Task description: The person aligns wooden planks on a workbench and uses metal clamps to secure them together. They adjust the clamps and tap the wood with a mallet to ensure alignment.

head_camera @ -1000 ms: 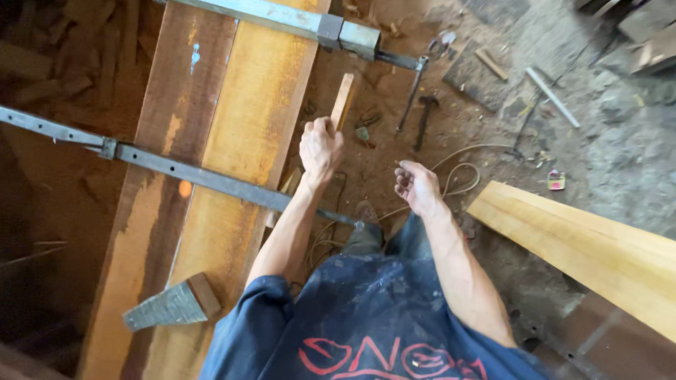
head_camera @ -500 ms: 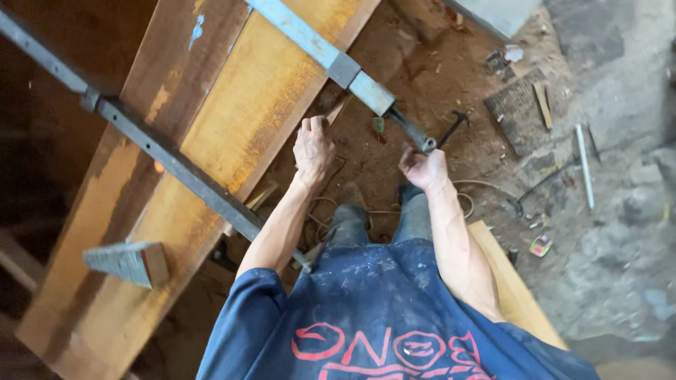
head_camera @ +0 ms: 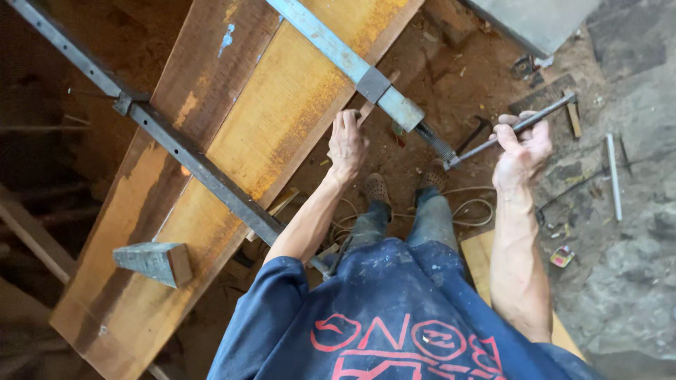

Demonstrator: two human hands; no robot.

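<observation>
A small red-and-yellow packet [head_camera: 562, 256] lies on the dirt floor [head_camera: 634, 295].

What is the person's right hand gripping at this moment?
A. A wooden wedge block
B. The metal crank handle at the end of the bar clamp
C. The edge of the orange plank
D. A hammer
B: the right hand is closed around the thin metal crank handle at the screw end of the bar clamp; the wedge block lies untouched on the plank.

Right hand [head_camera: 521, 151] now out on the clamp's crank handle [head_camera: 517, 129] (previously at the screw end).
</observation>
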